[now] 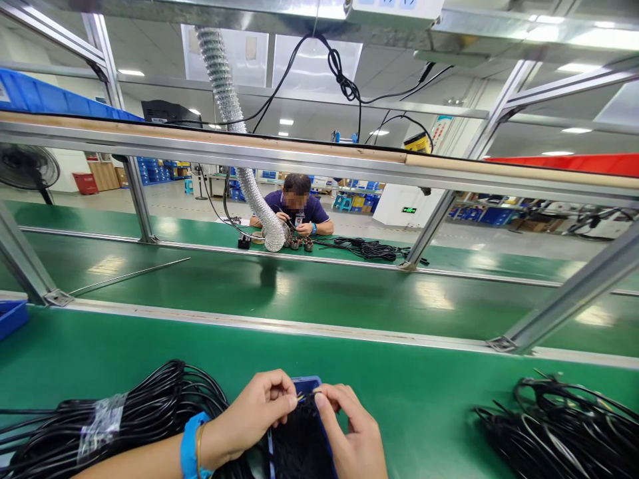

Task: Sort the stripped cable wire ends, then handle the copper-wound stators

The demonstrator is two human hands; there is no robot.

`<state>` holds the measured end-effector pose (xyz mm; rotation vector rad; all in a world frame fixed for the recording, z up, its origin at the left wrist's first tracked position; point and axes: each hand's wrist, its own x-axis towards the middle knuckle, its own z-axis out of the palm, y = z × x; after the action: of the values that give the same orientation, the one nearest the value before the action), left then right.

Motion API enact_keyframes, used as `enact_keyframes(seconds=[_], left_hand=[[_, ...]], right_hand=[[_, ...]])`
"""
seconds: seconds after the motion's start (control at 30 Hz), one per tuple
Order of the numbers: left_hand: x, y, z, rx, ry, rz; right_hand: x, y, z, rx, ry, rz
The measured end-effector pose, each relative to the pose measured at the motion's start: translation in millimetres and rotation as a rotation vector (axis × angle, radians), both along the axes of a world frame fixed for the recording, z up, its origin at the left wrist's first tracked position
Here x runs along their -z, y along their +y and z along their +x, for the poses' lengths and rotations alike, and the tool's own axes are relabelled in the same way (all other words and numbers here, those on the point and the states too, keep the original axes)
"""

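At lower centre, both hands' [262, 416] [352, 432] grips pinch a thin wire [305, 396] above the blue bin's [313, 381] far rim; bare green worktop [424, 406] lies right.

glossy green tabletop [429, 379], brushed metal frame [564, 286], crinkled shiny foil-like duct [227, 86], smooth black cable coils [164, 406]

Running bright, coming from overhead ceiling lamps [131, 72]. Glaring off the metal beam [479, 40] at right, reflecting in pale patches on the green belt [324, 286]. Shadowing softly around the near-right black cables [564, 426], losing dark detail there. Stretching toward left and right edges. Softening far back, pixelating over the far person [298, 207].
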<state>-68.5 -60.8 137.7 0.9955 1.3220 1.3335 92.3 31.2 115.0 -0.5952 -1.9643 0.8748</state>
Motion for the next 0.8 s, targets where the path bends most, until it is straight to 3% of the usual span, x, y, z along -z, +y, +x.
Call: enact_keyframes(seconds=[0.3,0.47,0.6,0.8], left_hand=[[3.2,-1,1,-0.020,-0.021,-0.006],[2.0,1,0,-0.022,-0.014,-0.019],[0.9,1,-1,-0.020,-0.009,-0.027],[2.0,0,-1,0.001,-0.011,-0.027]], right_hand=[[3.0,-4,-3,0.002,-0.018,0.063],[3.2,-4,-4,-0.055,-0.022,0.018],[0.2,3,1,-0.013,0.015,0.022],[-8.7,3,1,-0.056,0.004,0.116]])
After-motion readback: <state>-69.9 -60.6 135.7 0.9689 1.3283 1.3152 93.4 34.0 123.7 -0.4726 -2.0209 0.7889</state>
